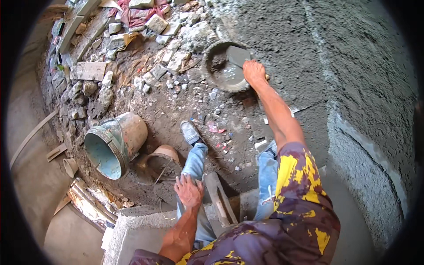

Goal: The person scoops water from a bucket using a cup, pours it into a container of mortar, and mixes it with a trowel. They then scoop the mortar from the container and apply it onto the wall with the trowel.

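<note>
My right hand [255,73] is closed round the handle of a trowel [238,56], at the end of my outstretched arm. The trowel's flat grey blade lies over a round, mortar-crusted basin [209,76], which holds wet grey material and some water. Most of the handle is hidden in my fist. My left hand [190,191] rests on my left knee with its fingers spread, holding nothing. Beside that knee a long float [217,194] with a slotted handle leans near the low ledge.
A large dirty bucket [136,131] lies tipped on its side at the left, next to a smaller mortar-caked container [167,152]. Broken stones [157,24] cover the far ground. Rough grey plaster [282,39] spreads along the right. A concrete ledge [141,222] sits near me.
</note>
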Action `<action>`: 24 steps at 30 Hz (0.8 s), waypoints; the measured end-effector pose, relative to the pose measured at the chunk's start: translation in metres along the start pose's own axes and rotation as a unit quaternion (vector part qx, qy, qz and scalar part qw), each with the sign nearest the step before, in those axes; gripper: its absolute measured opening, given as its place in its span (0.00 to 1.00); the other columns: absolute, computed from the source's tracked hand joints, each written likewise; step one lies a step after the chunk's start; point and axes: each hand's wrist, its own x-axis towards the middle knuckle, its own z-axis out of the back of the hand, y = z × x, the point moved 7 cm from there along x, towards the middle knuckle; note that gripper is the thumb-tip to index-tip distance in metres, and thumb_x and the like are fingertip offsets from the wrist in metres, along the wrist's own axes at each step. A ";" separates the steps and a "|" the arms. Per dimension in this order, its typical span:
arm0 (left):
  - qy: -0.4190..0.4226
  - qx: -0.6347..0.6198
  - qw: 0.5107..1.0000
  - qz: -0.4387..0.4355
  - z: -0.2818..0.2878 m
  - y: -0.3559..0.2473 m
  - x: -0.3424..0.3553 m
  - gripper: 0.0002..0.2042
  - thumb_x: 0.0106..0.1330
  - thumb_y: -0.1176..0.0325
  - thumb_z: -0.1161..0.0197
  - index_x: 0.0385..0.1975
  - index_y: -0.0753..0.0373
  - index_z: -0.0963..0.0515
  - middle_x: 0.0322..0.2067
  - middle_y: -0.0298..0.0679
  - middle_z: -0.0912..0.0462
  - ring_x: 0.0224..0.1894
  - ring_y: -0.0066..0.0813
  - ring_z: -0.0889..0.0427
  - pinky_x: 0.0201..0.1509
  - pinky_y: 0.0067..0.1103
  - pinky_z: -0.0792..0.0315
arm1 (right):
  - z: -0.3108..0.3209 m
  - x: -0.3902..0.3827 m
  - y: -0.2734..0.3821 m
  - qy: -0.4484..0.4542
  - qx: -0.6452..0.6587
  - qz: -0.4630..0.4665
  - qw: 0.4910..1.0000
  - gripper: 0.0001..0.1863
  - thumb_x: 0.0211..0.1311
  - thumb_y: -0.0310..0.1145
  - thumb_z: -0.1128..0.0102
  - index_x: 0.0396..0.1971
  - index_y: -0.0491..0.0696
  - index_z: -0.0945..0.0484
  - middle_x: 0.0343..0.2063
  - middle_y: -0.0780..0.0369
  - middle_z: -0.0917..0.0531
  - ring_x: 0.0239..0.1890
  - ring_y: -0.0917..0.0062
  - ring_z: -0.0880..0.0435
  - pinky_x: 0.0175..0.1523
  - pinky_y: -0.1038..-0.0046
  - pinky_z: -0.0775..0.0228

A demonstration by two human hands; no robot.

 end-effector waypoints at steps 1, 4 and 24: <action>0.002 -0.001 1.000 -0.001 -0.004 0.001 0.004 0.26 0.57 0.54 0.40 0.52 0.63 0.27 0.58 0.48 0.28 0.65 0.50 0.37 0.66 0.40 0.45 | -0.014 0.007 0.008 0.017 -0.012 -0.013 1.000 0.08 0.55 0.29 0.45 0.22 0.48 0.17 0.25 0.57 0.15 0.34 0.69 0.13 0.36 0.67 0.21; 0.028 -0.008 0.999 0.033 0.007 0.027 0.005 0.26 0.54 0.54 0.35 0.51 0.61 0.26 0.58 0.46 0.28 0.64 0.48 0.36 0.66 0.40 0.44 | -0.026 -0.016 0.057 0.140 0.172 0.001 0.975 0.09 0.56 0.33 0.45 0.32 0.44 0.19 0.32 0.50 0.16 0.40 0.56 0.16 0.45 0.58 0.23; -0.027 0.042 0.999 -0.021 -0.009 0.016 0.001 0.25 0.57 0.50 0.42 0.49 0.60 0.23 0.56 0.44 0.26 0.63 0.45 0.33 0.63 0.39 0.41 | 0.150 -0.127 0.090 -0.150 0.347 0.072 0.923 0.06 0.55 0.35 0.44 0.23 0.50 0.27 0.21 0.61 0.25 0.25 0.69 0.21 0.25 0.68 0.24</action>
